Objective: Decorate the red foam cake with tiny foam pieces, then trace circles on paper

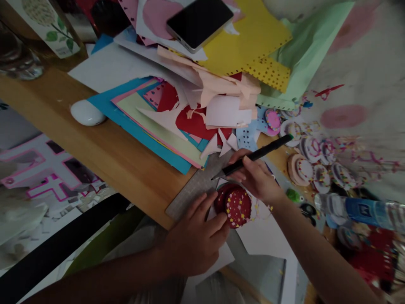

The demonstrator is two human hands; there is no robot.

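Observation:
A small round red paper craft (238, 207), dotted with yellow stars and pink shapes, lies on white paper in front of me. My left hand (201, 236) rests beside it with fingers stretched out and apart, the fingertips touching its left edge. In my right hand (257, 175) is a slim black pen (259, 154), gripped between thumb and fingers. Its fine tip points down to the left, above a grey mat (185, 202) and just beyond the craft; the other end is green. The tip looks clear of the craft.
Coloured paper and scraps (152, 122) are piled behind, with a black phone (200, 23) on top. A white mouse (87, 112) sits left. Decorated round crafts (311, 150) crowd the right, near a water bottle (363, 211). A glass (19, 57) stands at far left.

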